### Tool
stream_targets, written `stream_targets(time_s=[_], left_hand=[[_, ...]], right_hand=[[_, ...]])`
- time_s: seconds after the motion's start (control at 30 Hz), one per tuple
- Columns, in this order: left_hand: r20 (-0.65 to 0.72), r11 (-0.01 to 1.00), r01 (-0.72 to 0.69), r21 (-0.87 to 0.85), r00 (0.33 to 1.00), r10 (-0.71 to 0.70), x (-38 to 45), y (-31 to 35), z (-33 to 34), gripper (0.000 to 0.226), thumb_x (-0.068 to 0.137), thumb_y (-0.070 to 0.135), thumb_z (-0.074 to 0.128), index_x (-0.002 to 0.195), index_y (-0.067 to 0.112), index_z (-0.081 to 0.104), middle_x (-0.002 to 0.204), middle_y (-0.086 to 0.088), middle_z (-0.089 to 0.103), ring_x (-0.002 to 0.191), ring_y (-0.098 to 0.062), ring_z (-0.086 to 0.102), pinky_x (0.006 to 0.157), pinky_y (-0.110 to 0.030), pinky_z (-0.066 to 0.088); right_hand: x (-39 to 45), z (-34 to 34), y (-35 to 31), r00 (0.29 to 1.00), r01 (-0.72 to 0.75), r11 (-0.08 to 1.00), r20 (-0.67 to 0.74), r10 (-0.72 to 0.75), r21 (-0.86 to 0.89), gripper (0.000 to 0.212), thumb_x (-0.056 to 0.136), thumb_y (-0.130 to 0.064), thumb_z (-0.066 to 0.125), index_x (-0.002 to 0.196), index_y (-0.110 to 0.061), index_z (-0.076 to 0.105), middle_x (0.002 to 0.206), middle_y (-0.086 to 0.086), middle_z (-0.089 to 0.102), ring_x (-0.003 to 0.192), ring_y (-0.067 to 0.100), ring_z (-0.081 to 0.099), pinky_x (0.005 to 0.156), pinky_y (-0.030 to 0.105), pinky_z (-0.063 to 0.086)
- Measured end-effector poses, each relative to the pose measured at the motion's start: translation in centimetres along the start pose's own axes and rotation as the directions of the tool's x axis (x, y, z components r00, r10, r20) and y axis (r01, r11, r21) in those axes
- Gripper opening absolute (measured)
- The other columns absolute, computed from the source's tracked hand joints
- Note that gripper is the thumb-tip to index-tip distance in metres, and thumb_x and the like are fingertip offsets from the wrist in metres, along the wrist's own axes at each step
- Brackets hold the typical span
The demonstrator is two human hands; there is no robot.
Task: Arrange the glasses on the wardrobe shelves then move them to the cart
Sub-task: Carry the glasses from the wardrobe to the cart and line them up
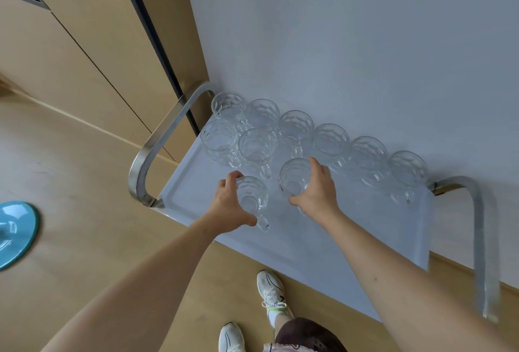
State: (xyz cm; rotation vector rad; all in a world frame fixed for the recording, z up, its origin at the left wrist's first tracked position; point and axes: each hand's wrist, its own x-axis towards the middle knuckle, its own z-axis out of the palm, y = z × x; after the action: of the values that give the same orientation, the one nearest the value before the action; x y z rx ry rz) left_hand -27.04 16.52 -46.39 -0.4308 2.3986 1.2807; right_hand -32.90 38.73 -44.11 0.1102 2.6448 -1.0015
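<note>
The cart's white top tray point(351, 242) stands against the wall, with a metal handle at each end. Several clear faceted glass mugs point(331, 139) line its far side, and two more point(257, 145) sit in front at the left. My left hand point(227, 205) grips one glass mug point(252, 200) by its side, handle pointing toward me, low over the tray. My right hand point(317, 191) grips another glass mug point(293, 177) from the right side, just in front of the back row. Whether either mug rests on the tray is unclear.
The left metal handle point(157, 144) and right metal handle point(480, 233) rise above the tray ends. Beige wardrobe panels point(84, 43) stand at the left. A round blue object point(14, 233) lies on the wooden floor. White shoes point(271, 292) show below the cart edge.
</note>
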Motion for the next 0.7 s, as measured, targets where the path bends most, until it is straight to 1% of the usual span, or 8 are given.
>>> stream_targets(time_s=[0.1, 0.2, 0.33, 0.5, 0.63, 0.7], left_hand=[[-0.001, 1.000, 0.007, 0.006, 1.000, -0.006, -0.1, 0.0, 0.0, 0.115, 0.037, 0.035, 0.084, 0.135, 0.043, 0.024, 0.126, 0.004, 0.033, 0.112, -0.023, 0.050, 0.061, -0.016, 0.044], [-0.001, 1.000, 0.003, -0.003, 1.000, -0.003, -0.1, 0.0, 0.0, 0.113, 0.037, 0.034, 0.085, 0.132, 0.046, 0.025, 0.127, 0.004, 0.033, 0.112, -0.022, 0.050, 0.062, -0.017, 0.045], [-0.004, 1.000, 0.003, -0.012, 1.000, -0.003, -0.1, 0.1, 0.0, 0.113, 0.038, 0.032, 0.085, 0.134, 0.042, 0.026, 0.126, 0.004, 0.033, 0.111, -0.022, 0.050, 0.062, -0.018, 0.046], [0.000, 1.000, 0.003, -0.016, 1.000, -0.003, -0.2, 0.2, 0.0, 0.111, 0.044, 0.024, 0.089, 0.135, 0.040, 0.027, 0.126, 0.004, 0.033, 0.107, -0.020, 0.049, 0.052, -0.018, 0.048], [-0.011, 1.000, 0.002, 0.000, 1.000, -0.002, -0.1, 0.2, 0.0, 0.111, 0.048, 0.020, 0.092, 0.136, 0.039, 0.027, 0.128, 0.004, 0.034, 0.110, -0.021, 0.050, 0.057, -0.017, 0.046], [-0.011, 1.000, 0.002, -0.004, 1.000, -0.002, -0.2, 0.2, 0.1, 0.111, 0.049, 0.020, 0.092, 0.137, 0.039, 0.027, 0.129, 0.004, 0.034, 0.112, -0.022, 0.050, 0.058, -0.017, 0.047]], right_hand=[[0.7, 0.0, -0.4, 0.999, 0.024, 1.000, 0.035, -0.024, 0.005, 0.116, 0.062, -0.011, 0.089, 0.158, -0.020, 0.025, 0.148, 0.009, 0.036, 0.131, 0.026, 0.045, 0.095, 0.022, 0.034], [1.1, 0.5, -0.8, 0.998, 0.030, 0.999, 0.049, -0.032, 0.033, 0.116, 0.061, -0.009, 0.089, 0.158, -0.021, 0.026, 0.148, 0.009, 0.038, 0.132, 0.026, 0.045, 0.098, 0.024, 0.036], [1.4, 1.5, -1.2, 0.998, 0.029, 0.997, 0.050, -0.033, 0.078, 0.117, 0.061, -0.008, 0.089, 0.158, -0.020, 0.025, 0.150, 0.008, 0.038, 0.136, 0.025, 0.043, 0.098, 0.023, 0.034], [2.2, 1.7, -1.8, 1.000, 0.031, 0.994, -0.001, -0.031, 0.101, 0.113, 0.061, -0.007, 0.090, 0.156, -0.017, 0.028, 0.149, 0.009, 0.039, 0.132, 0.025, 0.045, 0.096, 0.022, 0.033], [2.8, 1.4, -2.0, 0.999, 0.048, 0.996, -0.028, -0.046, 0.080, 0.109, 0.060, -0.006, 0.091, 0.152, -0.017, 0.034, 0.143, 0.008, 0.035, 0.121, 0.022, 0.049, 0.088, 0.018, 0.033], [3.2, 1.2, -1.9, 0.998, 0.060, 0.996, -0.038, -0.058, 0.067, 0.110, 0.058, -0.006, 0.092, 0.151, -0.017, 0.036, 0.142, 0.007, 0.034, 0.118, 0.021, 0.049, 0.088, 0.019, 0.035]])
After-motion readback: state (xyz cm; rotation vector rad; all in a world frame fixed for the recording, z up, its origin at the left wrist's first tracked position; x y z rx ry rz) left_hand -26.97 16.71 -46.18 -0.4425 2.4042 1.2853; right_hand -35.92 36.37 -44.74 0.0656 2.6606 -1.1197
